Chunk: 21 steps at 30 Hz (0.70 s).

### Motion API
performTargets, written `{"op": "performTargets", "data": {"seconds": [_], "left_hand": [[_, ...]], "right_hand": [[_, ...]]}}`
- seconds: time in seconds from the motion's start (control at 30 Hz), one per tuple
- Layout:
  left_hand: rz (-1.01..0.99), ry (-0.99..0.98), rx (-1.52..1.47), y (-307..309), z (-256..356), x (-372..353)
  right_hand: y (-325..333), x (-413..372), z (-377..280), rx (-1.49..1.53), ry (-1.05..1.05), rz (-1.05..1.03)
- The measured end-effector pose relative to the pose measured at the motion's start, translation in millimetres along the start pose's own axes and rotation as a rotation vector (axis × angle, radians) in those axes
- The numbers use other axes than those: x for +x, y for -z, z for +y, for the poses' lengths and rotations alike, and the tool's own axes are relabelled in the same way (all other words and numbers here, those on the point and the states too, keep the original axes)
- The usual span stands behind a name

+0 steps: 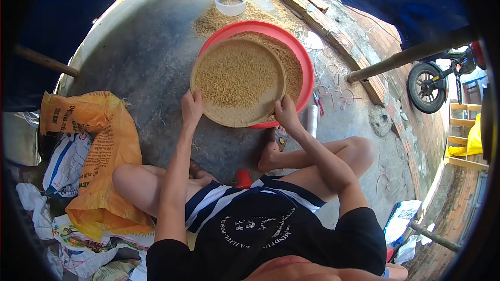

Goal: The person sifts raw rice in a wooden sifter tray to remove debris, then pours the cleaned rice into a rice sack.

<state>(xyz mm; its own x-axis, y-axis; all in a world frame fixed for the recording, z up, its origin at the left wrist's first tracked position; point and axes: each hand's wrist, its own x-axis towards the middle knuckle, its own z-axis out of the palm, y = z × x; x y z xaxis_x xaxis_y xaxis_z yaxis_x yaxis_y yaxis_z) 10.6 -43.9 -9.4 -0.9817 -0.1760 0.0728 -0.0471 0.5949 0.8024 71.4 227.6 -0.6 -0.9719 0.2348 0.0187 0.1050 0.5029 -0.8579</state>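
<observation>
A round, shallow sieve (245,114) with a tan rim is held out in front of me, carrying a spread of golden unhusked grain (237,75). My left hand (192,106) grips its rim at the lower left. At the lower right, my right hand (286,110) is closed on the same rim. Under and behind the sieve stands a wide red basin (308,67), with more grain (294,67) showing along its right side. The sieve covers most of the basin. Its mesh is hidden beneath the grain.
A white tub (231,10) stands on spilled grain (208,22) beyond the basin. An orange sack (117,140) and other bags lie left. Right of the basin are red-handled pliers (319,103), a clear cylinder (312,119) and a brick edging (323,22). A red cup (244,178) sits between my legs.
</observation>
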Motion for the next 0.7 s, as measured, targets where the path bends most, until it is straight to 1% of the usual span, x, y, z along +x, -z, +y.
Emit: {"op": "performTargets", "data": {"seconds": [0.03,0.07,0.1,0.13,0.2,0.23,0.27,0.3,0.33,0.37,0.4,0.43,0.47,0.5,0.53,0.57,0.6,0.63,0.7], "left_hand": [[0.085,-0.092,-0.077,12,17,2],[0.089,-0.094,-0.078,23,36,2],[0.105,-0.123,-0.162,33,58,1],[0.118,-0.150,-0.245,37,68,-1],[0.110,-0.155,-0.217,22,48,7],[0.109,-0.166,-0.190,12,32,10],[0.114,-0.166,-0.187,-1,7,9],[0.018,-0.057,-0.116,-16,-21,7],[-0.081,0.056,-0.046,-18,-25,2],[-0.084,0.060,-0.044,-19,-29,-3],[-0.163,0.234,-0.039,-13,-13,-8],[-0.244,0.406,-0.033,-11,-4,-10],[-0.246,0.404,-0.033,-12,-12,-7],[-0.142,0.184,0.003,-15,-27,-2],[-0.037,-0.036,0.039,-12,-24,1],[-0.036,-0.035,0.038,-9,-22,3],[0.050,-0.124,-0.054,5,4,3],[0.138,-0.215,-0.144,17,26,3],[0.145,-0.209,-0.128,31,56,3]], "right_hand": [[7,1,-18,-0.001,0.003,0.002],[14,2,-38,0.052,0.087,0.057],[17,3,-48,0.106,0.170,0.112],[16,8,-46,0.106,0.169,0.111],[11,16,-35,0.050,0.149,0.102],[2,15,-14,0.050,0.148,0.098],[-12,17,16,-0.022,0.121,0.068],[-19,19,32,-0.094,0.094,0.039],[-19,17,33,-0.092,0.094,0.036],[-18,13,34,-0.061,-0.154,-0.120],[-17,11,35,-0.028,-0.399,-0.271],[-16,10,38,-0.028,-0.400,-0.267],[-17,10,42,-0.003,-0.351,-0.250],[-17,10,44,0.019,-0.301,-0.235],[-11,8,23,0.018,-0.300,-0.235],[-2,6,1,0.001,-0.103,-0.101],[5,5,-22,-0.015,0.094,0.032],[9,6,-36,-0.015,0.098,0.029],[13,8,-51,0.113,0.106,0.087]]}}
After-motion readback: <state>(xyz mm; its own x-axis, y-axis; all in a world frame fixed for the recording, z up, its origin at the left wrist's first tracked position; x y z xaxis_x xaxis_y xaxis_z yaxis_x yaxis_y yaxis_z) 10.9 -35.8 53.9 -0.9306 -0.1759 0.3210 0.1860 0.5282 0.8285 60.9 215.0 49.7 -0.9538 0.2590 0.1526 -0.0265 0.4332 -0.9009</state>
